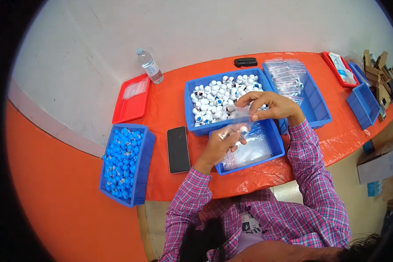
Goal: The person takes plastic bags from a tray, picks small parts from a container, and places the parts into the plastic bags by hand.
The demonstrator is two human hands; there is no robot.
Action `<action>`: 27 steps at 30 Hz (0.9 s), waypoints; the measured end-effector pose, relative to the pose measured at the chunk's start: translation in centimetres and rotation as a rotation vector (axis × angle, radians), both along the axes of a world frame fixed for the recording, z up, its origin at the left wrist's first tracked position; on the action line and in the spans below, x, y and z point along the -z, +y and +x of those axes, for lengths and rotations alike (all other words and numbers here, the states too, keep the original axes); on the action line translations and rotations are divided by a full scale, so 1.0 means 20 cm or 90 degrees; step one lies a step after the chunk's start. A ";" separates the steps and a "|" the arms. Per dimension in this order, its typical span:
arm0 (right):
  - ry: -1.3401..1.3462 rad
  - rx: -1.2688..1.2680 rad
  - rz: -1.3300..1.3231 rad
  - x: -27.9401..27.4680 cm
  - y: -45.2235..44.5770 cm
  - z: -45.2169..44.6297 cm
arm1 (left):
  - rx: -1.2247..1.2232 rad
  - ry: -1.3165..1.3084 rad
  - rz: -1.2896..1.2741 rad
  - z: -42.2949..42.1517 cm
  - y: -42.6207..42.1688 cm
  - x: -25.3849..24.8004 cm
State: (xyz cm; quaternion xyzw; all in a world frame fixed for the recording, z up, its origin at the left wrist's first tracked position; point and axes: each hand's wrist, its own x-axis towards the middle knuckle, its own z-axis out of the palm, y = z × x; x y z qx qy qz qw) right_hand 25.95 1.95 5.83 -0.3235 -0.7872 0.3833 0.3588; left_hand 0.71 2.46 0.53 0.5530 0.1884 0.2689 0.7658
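My left hand (222, 144) is closed around a small clear zip bag (235, 127) with a white ball (243, 130) showing at its lower part. Above it, my right hand (271, 106) pinches the bag's upper edge between thumb and fingers. Both hands are over a blue tray (249, 167) of flat clear bags (252, 151). Just behind lies a blue bin (190, 118) full of white balls (218, 94), some with blue or dark parts. Whether the bag's mouth is sealed cannot be seen.
At the left stands a blue bin (138, 192) of blue balls (123, 161); a black phone (178, 149) lies beside it. Behind are a red tray (129, 109) and a water bottle (150, 67). Filled bags (286, 76) lie in a blue bin (316, 102) at right. Cardboard pieces (377, 74) sit farther right.
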 end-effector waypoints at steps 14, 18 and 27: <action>0.021 0.099 -0.030 -0.07 -0.03 0.03 | -0.060 -0.094 -0.088 0.01 0.02 0.07; 0.079 0.182 -0.055 -0.08 -0.03 -0.01 | -0.032 -0.118 0.038 0.02 -0.01 0.02; 0.142 -0.037 0.039 -0.06 -0.05 -0.16 | 0.102 -0.053 0.067 -0.01 -0.03 -0.04</action>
